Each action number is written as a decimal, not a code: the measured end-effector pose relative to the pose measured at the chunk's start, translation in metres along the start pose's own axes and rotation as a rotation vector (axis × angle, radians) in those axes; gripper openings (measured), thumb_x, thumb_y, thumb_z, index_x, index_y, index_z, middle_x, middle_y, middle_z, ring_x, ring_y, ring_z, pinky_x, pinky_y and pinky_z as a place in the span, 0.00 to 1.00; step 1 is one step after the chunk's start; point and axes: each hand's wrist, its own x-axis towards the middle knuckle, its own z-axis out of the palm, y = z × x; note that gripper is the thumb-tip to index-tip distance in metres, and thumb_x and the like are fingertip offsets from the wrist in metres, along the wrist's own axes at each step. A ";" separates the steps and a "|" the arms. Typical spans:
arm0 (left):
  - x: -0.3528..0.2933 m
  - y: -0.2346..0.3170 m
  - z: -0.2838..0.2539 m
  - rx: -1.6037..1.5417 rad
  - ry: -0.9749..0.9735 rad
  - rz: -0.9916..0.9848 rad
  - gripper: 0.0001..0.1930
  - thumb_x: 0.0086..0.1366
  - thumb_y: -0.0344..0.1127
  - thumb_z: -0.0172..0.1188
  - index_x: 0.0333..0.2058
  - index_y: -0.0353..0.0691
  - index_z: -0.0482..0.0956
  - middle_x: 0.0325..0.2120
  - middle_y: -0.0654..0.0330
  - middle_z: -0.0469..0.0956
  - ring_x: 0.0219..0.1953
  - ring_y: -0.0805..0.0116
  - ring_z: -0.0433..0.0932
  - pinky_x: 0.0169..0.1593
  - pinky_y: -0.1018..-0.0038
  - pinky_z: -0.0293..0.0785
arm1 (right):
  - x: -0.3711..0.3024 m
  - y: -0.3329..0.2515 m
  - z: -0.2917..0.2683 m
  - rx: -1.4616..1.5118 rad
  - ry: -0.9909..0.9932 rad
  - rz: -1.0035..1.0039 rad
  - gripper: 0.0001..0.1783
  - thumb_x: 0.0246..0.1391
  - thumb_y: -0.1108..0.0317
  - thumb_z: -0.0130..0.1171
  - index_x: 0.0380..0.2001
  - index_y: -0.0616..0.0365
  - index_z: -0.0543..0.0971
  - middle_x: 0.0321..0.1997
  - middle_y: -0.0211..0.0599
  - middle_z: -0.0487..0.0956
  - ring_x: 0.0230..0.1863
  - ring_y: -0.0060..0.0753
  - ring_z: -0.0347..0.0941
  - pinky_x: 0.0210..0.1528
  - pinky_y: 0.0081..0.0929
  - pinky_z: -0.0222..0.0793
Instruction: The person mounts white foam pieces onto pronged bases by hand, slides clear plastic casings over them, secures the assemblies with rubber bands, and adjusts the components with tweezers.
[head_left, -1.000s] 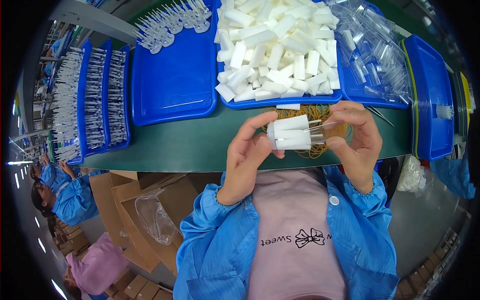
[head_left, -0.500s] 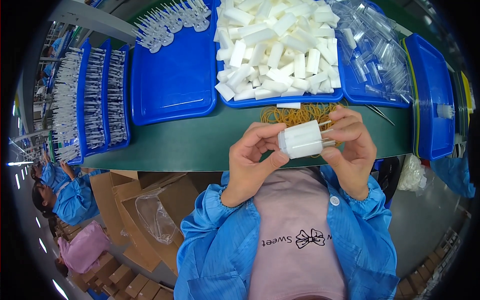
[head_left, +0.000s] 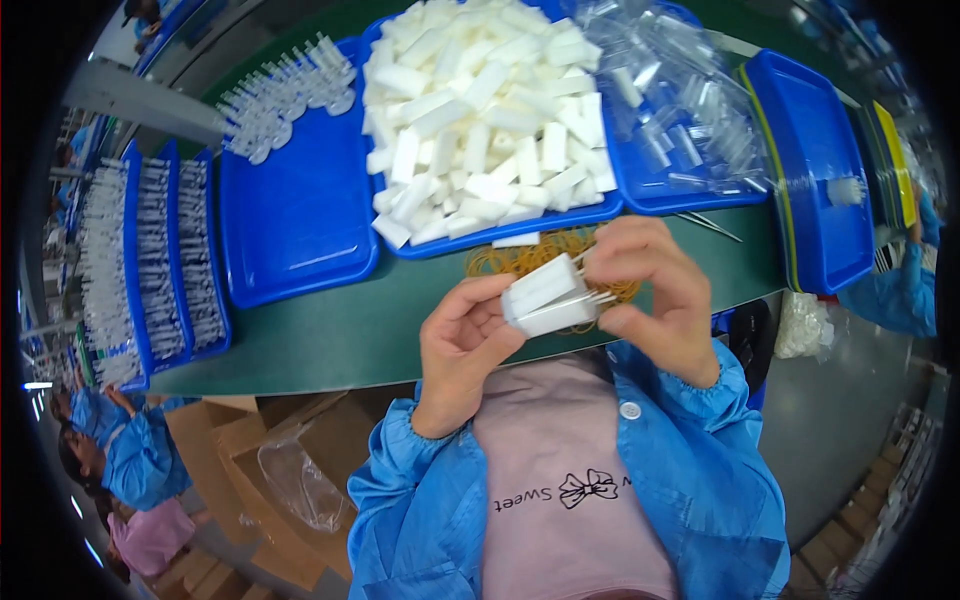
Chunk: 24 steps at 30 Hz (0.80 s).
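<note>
Just beyond my chest, my left hand [head_left: 463,345] grips a bundle of white foam blocks [head_left: 548,298] at its clear, flat-ended left side. Several thin rods [head_left: 597,297] stick out of the bundle's right end. The blocks fan apart there, with a gap between the upper and lower ones. Around the rod ends curls my right hand [head_left: 660,290], fingertips above and thumb below, spaced apart; whether a fingertip touches a rod is hard to tell. Tan rubber bands [head_left: 490,262] lie on the green table behind the bundle.
A blue tray [head_left: 400,251] heaped with white foam blocks stands beyond my hands. Right of it, another tray holds clear plastic tubes [head_left: 685,150]; tweezers [head_left: 712,228] lie before it. Leftward are a tray with clear plungers [head_left: 290,95] and racks of thin parts [head_left: 160,260]. Cardboard boxes [head_left: 270,470] stand below.
The bundle's blocks have spread apart at the rod end, and it tilts more. My right fingers and thumb have shifted toward the rod tips. The whole view has shifted and turned.
</note>
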 end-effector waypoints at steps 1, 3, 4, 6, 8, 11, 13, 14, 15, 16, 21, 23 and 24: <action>-0.001 0.001 -0.001 -0.019 0.031 -0.017 0.23 0.57 0.19 0.60 0.52 0.31 0.69 0.47 0.56 0.74 0.51 0.67 0.74 0.55 0.72 0.70 | 0.005 -0.001 -0.009 -0.009 -0.016 0.003 0.16 0.42 0.72 0.67 0.38 0.59 0.80 0.39 0.37 0.78 0.49 0.38 0.70 0.53 0.33 0.65; -0.001 0.002 -0.003 -0.012 0.023 -0.003 0.22 0.57 0.21 0.61 0.52 0.31 0.70 0.47 0.55 0.74 0.50 0.67 0.74 0.55 0.72 0.69 | 0.011 0.010 -0.034 -0.221 0.186 0.043 0.12 0.45 0.72 0.64 0.36 0.61 0.80 0.39 0.39 0.78 0.45 0.35 0.73 0.50 0.28 0.66; -0.002 0.002 -0.004 -0.006 0.033 0.003 0.22 0.57 0.22 0.61 0.52 0.31 0.70 0.47 0.55 0.74 0.50 0.67 0.74 0.55 0.72 0.69 | 0.018 0.014 -0.050 -0.421 0.232 0.057 0.10 0.46 0.74 0.63 0.35 0.61 0.80 0.37 0.38 0.79 0.42 0.34 0.74 0.47 0.27 0.67; -0.003 0.002 -0.002 -0.001 0.044 0.016 0.22 0.58 0.23 0.62 0.52 0.31 0.70 0.48 0.55 0.74 0.50 0.67 0.74 0.55 0.72 0.69 | 0.030 0.030 -0.074 -0.805 0.176 0.010 0.10 0.44 0.71 0.65 0.33 0.56 0.81 0.33 0.35 0.78 0.39 0.38 0.73 0.43 0.32 0.67; 0.001 0.002 0.002 -0.006 0.045 -0.007 0.22 0.58 0.26 0.63 0.52 0.31 0.70 0.47 0.54 0.74 0.49 0.68 0.74 0.54 0.72 0.69 | 0.033 0.047 -0.096 -1.004 0.092 0.043 0.11 0.42 0.69 0.67 0.33 0.54 0.81 0.33 0.35 0.78 0.39 0.40 0.73 0.42 0.34 0.66; 0.000 0.001 0.003 -0.009 0.056 -0.016 0.23 0.59 0.28 0.63 0.52 0.32 0.70 0.47 0.54 0.75 0.49 0.68 0.74 0.54 0.72 0.70 | 0.042 0.062 -0.104 -1.221 -0.179 0.083 0.12 0.39 0.67 0.69 0.31 0.52 0.81 0.33 0.34 0.77 0.39 0.41 0.72 0.42 0.37 0.65; 0.000 0.001 0.004 -0.011 0.055 -0.012 0.23 0.59 0.28 0.64 0.52 0.32 0.70 0.47 0.54 0.75 0.49 0.68 0.74 0.54 0.72 0.70 | 0.053 0.064 -0.101 -1.211 -0.312 0.184 0.13 0.37 0.67 0.70 0.29 0.53 0.80 0.34 0.35 0.77 0.42 0.41 0.72 0.44 0.37 0.66; 0.000 0.001 0.005 -0.014 0.052 -0.010 0.23 0.59 0.29 0.64 0.52 0.32 0.70 0.47 0.54 0.76 0.49 0.68 0.74 0.53 0.72 0.70 | 0.056 0.065 -0.099 -1.210 -0.311 0.186 0.13 0.37 0.67 0.70 0.29 0.53 0.80 0.34 0.35 0.77 0.42 0.41 0.72 0.44 0.37 0.66; 0.000 0.002 0.004 -0.013 0.053 -0.010 0.23 0.59 0.29 0.64 0.52 0.32 0.70 0.47 0.54 0.76 0.49 0.68 0.74 0.53 0.72 0.70 | 0.059 0.065 -0.097 -1.235 -0.357 0.161 0.13 0.37 0.66 0.70 0.29 0.54 0.79 0.34 0.35 0.77 0.41 0.41 0.73 0.43 0.38 0.67; -0.001 0.002 0.004 -0.017 0.055 -0.015 0.23 0.59 0.29 0.64 0.52 0.31 0.70 0.46 0.54 0.76 0.49 0.68 0.74 0.53 0.73 0.70 | 0.060 0.066 -0.096 -1.260 -0.404 0.136 0.14 0.37 0.66 0.70 0.29 0.55 0.78 0.34 0.36 0.77 0.40 0.42 0.74 0.43 0.39 0.67; -0.001 -0.001 -0.002 -0.049 0.087 -0.032 0.25 0.58 0.27 0.64 0.54 0.31 0.69 0.47 0.55 0.74 0.49 0.68 0.74 0.53 0.73 0.70 | 0.054 0.063 -0.093 -1.206 -0.332 0.089 0.12 0.41 0.69 0.67 0.31 0.58 0.77 0.33 0.38 0.78 0.35 0.41 0.76 0.39 0.39 0.70; 0.000 0.001 0.002 -0.062 0.163 -0.015 0.28 0.56 0.25 0.62 0.56 0.32 0.67 0.49 0.56 0.71 0.48 0.68 0.74 0.51 0.74 0.71 | 0.046 0.045 -0.084 -1.142 -0.235 0.033 0.11 0.45 0.71 0.65 0.33 0.59 0.77 0.34 0.38 0.78 0.34 0.38 0.77 0.38 0.36 0.72; -0.001 0.001 0.004 -0.059 0.176 -0.012 0.28 0.56 0.25 0.62 0.56 0.32 0.67 0.49 0.56 0.71 0.48 0.68 0.74 0.51 0.74 0.71 | 0.042 0.029 -0.077 -0.859 -0.007 0.072 0.10 0.47 0.74 0.61 0.36 0.61 0.77 0.35 0.38 0.79 0.35 0.34 0.77 0.40 0.31 0.72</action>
